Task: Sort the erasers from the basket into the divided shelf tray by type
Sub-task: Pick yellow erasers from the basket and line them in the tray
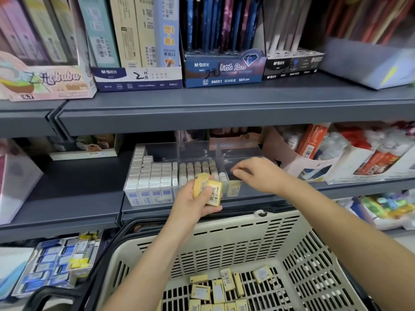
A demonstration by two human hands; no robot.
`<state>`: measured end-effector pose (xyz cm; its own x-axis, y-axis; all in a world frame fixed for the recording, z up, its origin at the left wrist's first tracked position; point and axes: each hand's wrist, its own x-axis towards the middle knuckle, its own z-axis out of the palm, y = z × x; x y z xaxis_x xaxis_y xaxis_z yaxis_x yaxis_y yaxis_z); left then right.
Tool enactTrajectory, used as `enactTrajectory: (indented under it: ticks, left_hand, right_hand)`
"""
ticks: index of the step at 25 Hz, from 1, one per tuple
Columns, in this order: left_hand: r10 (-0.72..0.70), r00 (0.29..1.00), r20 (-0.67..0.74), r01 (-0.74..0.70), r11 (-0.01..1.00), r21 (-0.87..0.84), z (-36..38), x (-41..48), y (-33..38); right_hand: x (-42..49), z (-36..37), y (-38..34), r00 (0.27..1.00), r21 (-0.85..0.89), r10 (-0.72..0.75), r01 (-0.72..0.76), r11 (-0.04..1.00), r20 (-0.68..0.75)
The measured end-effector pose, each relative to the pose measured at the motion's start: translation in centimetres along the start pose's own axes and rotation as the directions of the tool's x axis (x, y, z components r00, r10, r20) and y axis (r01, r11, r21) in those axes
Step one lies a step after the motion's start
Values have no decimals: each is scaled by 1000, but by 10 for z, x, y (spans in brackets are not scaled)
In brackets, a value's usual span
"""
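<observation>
Plausibly, stack of yellow erasers (207,191) slips: left hand (193,205) grips several at once, so one could fall into white-eraser section. Right hand (258,173) hovers over clear divided tray (238,151), fingers curled; cannot tell if holding anything. Lone yellow eraser (233,188) lies in tray between hands. Remaining erasers (217,290) sit in basket (224,223), below both hands.

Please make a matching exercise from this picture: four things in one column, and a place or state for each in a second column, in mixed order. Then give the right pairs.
1. left hand
2. right hand
3. white erasers
4. basket

A. over the right compartment of the tray
B. beige, with slotted walls
C. stacked in the left part of the tray
D. holds yellow erasers

Pairs: 1-D, 2-A, 3-C, 4-B
</observation>
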<state>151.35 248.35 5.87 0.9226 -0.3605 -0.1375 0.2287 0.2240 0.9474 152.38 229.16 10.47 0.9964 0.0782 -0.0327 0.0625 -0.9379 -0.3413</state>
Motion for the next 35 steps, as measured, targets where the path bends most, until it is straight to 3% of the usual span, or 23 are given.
enactTrajectory:
  ticks: [2,6,9,11,14,16,19,21,26,28,29,31,33,35]
  left_hand:
    - [8,1000,-3,-8,1000,4,0,0,0]
    - [24,1000,18,-25,1000,20,0,1,-3]
    - [38,999,26,-38,999,-33,-2,2,-5]
    - [40,998,41,-37,998,-58,-4,4,-5]
    - [67,995,75,-70,997,39,-7,4,-8]
    - [98,993,69,-105,989,101,-8,4,-11]
    - [134,990,44,-139,979,151,-9,5,-12]
    - [140,989,39,-145,972,186,-9,6,-12]
    - [107,994,30,-111,974,200,-8,5,-12]
    - [104,994,22,-106,977,186,-7,5,-11]
    - [109,994,27,-112,976,188,-7,4,-10]
    - [124,991,47,-131,971,201,-6,4,-9]
    - [131,989,73,-143,968,206,-4,3,-9]
    - [139,984,108,-160,960,228,-3,0,-8]
  right_hand:
    - [-13,0,-17,985,104,-32,50,993,-167]
    - [-29,9,-40,997,262,-31,47,964,-66]
    - [-26,-7,-30,996,536,86,-57,842,-29]
    - [-19,-23,-17,981,600,179,-97,794,-80]
    - [-7,-33,1,954,322,218,-145,935,-204]
    - [0,-27,6,979,104,160,-148,984,-126]
    - [10,-12,9,990,30,91,-94,995,110]
    - [17,-5,13,983,4,67,-69,998,172]
    - [22,6,12,972,-94,24,-2,996,232]
    - [15,4,4,995,-162,-11,28,986,102]
    - [10,2,-1,998,-154,-55,48,987,-35]
    - [-6,1,-16,964,60,-115,133,989,-240]
    - [-21,2,-34,971,213,-148,187,959,-186]
    - [-29,6,-41,986,234,-145,161,959,-81]
